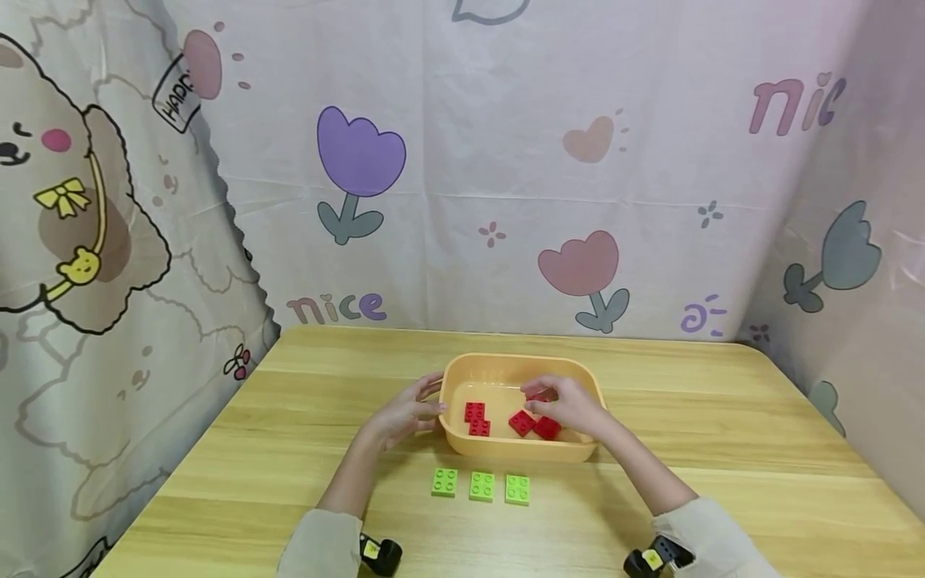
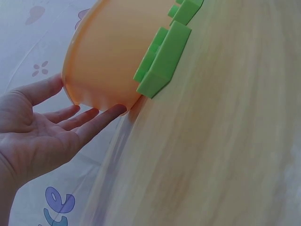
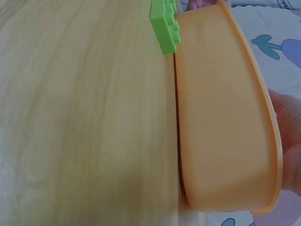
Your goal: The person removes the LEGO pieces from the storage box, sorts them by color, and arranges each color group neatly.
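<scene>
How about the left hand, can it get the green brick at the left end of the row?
Probably yes: the left hand touches the yellow tub, and that green brick lies on the table in front of it, with nothing blocking. It would likely have to leave the tub first.

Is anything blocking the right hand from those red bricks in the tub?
Nothing visible: the right hand reaches into the open tub, its fingers at the red bricks. The tub's near wall does stand between those and the green bricks outside.
</scene>
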`<state>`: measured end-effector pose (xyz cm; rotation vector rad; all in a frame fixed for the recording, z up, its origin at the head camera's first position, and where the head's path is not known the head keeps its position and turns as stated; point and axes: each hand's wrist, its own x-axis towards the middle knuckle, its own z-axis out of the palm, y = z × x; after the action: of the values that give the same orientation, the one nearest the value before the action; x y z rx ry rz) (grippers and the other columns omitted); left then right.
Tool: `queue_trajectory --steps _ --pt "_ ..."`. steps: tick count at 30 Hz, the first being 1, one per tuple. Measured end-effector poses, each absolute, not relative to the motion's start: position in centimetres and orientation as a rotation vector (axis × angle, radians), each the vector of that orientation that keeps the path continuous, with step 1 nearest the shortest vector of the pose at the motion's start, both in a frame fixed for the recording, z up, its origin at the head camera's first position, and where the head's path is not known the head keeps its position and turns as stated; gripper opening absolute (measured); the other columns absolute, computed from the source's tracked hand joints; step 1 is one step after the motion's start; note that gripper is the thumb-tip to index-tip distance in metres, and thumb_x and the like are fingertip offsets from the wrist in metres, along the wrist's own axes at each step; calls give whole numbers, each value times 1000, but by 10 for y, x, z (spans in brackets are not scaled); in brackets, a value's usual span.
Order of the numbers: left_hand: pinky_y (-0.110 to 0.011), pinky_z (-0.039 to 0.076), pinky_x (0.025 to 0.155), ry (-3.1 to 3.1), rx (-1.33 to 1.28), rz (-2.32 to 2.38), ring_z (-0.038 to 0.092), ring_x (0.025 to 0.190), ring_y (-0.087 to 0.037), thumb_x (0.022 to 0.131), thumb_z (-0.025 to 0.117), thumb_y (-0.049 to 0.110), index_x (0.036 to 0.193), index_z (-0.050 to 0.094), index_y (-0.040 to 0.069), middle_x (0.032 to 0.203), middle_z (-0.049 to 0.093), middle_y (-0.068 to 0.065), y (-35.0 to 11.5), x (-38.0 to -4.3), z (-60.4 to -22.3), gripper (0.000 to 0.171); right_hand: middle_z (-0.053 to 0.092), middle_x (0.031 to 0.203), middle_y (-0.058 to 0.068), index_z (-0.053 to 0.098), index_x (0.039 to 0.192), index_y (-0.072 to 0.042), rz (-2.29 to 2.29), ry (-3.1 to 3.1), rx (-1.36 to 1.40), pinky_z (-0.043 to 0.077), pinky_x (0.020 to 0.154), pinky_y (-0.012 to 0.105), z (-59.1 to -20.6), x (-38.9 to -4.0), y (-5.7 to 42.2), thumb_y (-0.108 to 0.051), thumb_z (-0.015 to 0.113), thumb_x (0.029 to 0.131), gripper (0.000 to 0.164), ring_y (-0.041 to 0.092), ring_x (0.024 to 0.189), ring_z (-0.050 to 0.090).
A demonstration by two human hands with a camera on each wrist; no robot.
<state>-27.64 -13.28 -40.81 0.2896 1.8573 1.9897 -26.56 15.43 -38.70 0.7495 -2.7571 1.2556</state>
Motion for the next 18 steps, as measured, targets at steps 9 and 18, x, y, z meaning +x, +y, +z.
queue_trajectory --steps 9,18 --pt "-44 46 89 1867 294 1986 35 123 -42 87 52 -4 144 22 4 147 18 -22 -132 -277 -408 65 63 83 3 66 94 2 1198 -2848 598 53 67 29 -391 -268 157 -2 67 80 15 21 77 59" --pt "-43 47 88 1860 282 1995 35 123 -41 87 53 -4 144 21 3 147 18 -22 -133 -277 -409 66 65 89 2 67 100 -1 1176 -2922 628 51 73 31 -394 -274 152 -9 67 82 20 18 81 59"
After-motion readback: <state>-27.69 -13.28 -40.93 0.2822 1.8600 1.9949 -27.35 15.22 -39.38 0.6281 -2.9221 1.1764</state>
